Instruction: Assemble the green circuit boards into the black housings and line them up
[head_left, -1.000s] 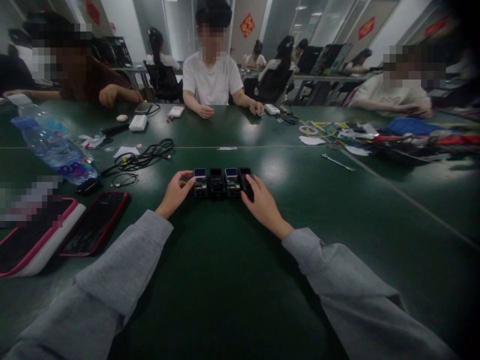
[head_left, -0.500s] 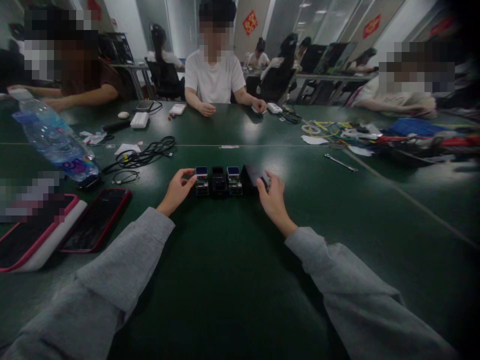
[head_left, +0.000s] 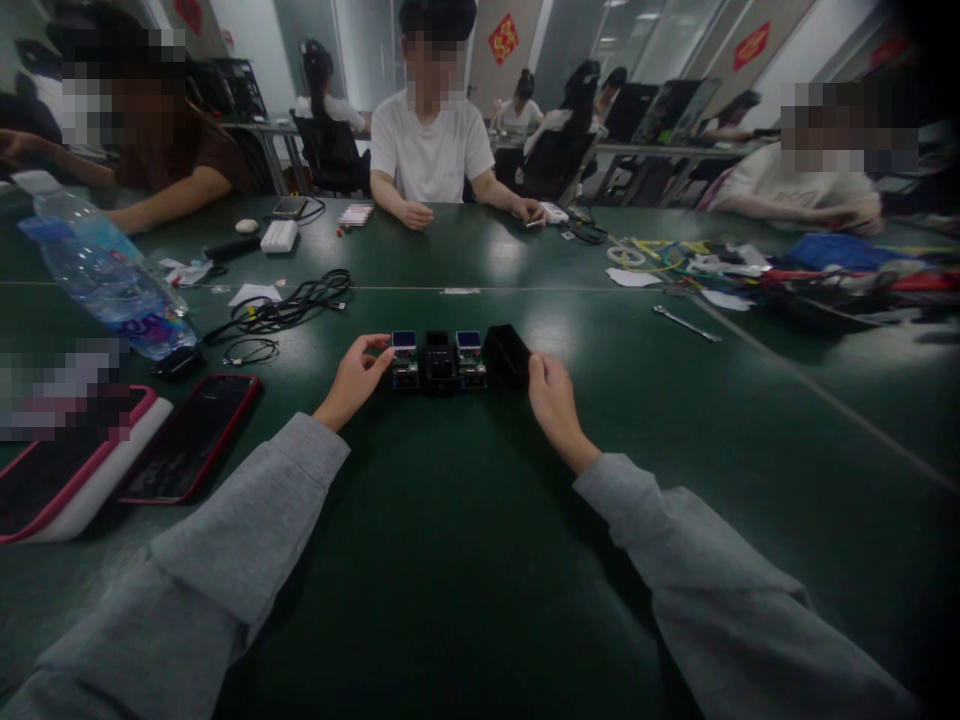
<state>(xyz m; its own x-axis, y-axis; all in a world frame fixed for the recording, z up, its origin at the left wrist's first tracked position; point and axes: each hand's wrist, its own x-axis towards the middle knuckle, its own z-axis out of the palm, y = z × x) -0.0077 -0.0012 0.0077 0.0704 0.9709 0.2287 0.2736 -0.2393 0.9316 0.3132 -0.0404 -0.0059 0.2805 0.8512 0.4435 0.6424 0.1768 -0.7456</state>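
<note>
Four small items stand in a row on the dark green table (head_left: 450, 540). At the left end, my left hand (head_left: 354, 380) has its thumb and forefinger closed at the edge of a circuit board with a small screen (head_left: 405, 360). Beside it are a black cased device with a small screen (head_left: 437, 362) and a second circuit board with a screen (head_left: 470, 360). My right hand (head_left: 555, 398) grips the right end of a black box (head_left: 507, 356), which lies slanted at the row's right end. Its fingers are curled together, partly hidden behind the box.
Left of me are plastic bottles (head_left: 112, 280), a red-edged phone (head_left: 195, 440), another phone-like device (head_left: 67, 470) and coiled black cables (head_left: 300, 305). A wrench (head_left: 686, 324) and a heap of cables (head_left: 810, 270) lie to the right. A person in white (head_left: 431, 150) sits opposite.
The black box has turned in my right hand: its flat grey face no longer shows. My right fingers have drawn together and shifted slightly right. The left hand stays at the circuit board.
</note>
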